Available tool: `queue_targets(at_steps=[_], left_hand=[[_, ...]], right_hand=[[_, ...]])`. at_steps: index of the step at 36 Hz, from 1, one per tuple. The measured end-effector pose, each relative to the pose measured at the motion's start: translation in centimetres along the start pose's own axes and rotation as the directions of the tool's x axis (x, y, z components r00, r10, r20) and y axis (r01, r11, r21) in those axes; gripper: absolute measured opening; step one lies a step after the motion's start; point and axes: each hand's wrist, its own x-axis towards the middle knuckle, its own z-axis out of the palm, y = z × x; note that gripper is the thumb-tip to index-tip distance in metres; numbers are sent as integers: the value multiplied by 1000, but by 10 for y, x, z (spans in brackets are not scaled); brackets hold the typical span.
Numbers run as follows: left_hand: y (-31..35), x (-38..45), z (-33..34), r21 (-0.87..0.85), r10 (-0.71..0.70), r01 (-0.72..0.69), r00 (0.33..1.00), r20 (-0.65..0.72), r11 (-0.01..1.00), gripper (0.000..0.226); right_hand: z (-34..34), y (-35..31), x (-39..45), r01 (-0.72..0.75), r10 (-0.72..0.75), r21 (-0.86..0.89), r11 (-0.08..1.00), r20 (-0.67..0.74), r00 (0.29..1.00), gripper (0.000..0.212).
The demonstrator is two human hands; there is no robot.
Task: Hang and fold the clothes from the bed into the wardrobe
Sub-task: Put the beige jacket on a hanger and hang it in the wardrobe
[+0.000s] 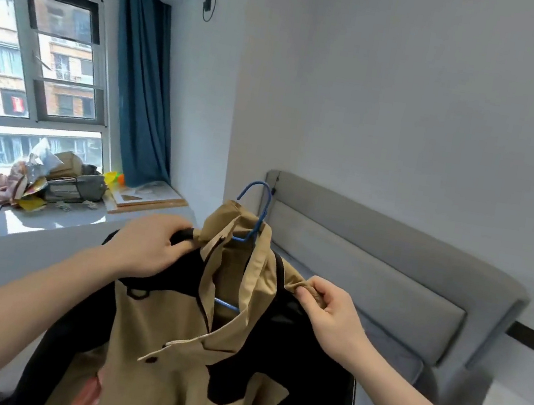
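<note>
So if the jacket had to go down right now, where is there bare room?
The grey mattress below the padded grey headboard is bare, as is the glossy windowsill in front of the clutter pile. The sill's back strip is crowded.

Left grip (pixel 148 247) curled clutching cloth, right grip (pixel 329 307) pinching cloth, both forearms outstretched

Open air lies above the blue hanger hook (pixel 260 201) up to the bare wall, while the grey headboard (pixel 371 263) bounds the bed's head edge behind the held jacket (pixel 173 355), and a clutter pile (pixel 43 182) occupies the window ledge (pixel 47 225) to the left.
</note>
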Motion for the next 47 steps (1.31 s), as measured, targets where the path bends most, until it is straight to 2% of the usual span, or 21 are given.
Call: queue_targets(at_steps=[4,9,14,18,24,27,31,38,47], left_hand=[[53,24,30,-41,123,-122,992,5,992,32],[143,52,67,-88,320,-318,948,4,944,30],[223,79,104,-134,419,-417,908,-16,899,25],[283,98,129,-131,479,-476,878,-13,870,22],[367,115,165,-229,605,-585,796,20,778,16],[403,118,184,-266,644,-618,765,14,740,19],[452,122,200,-354,673,-628,739,7,693,48],[551,131,232,-465,747,-655,664,22,596,41],[669,134,278,-604,864,-674,502,50,426,41]], right_hand=[[-40,11,-19,-29,27,-27,999,-70,997,23],[-92,25,-45,-99,83,-85,991,-176,981,21],[-151,48,-78,-165,137,-72,984,-295,946,21],[-193,62,-103,-224,177,-78,971,-392,903,27],[-260,83,-158,-308,210,-99,946,-538,816,26],[-287,91,-188,-356,227,-100,929,-604,764,27],[-320,98,-224,-434,270,-79,898,-679,682,30],[-374,105,-290,-567,319,-32,823,-801,507,36],[-423,113,-352,-709,355,89,700,-904,237,41]])
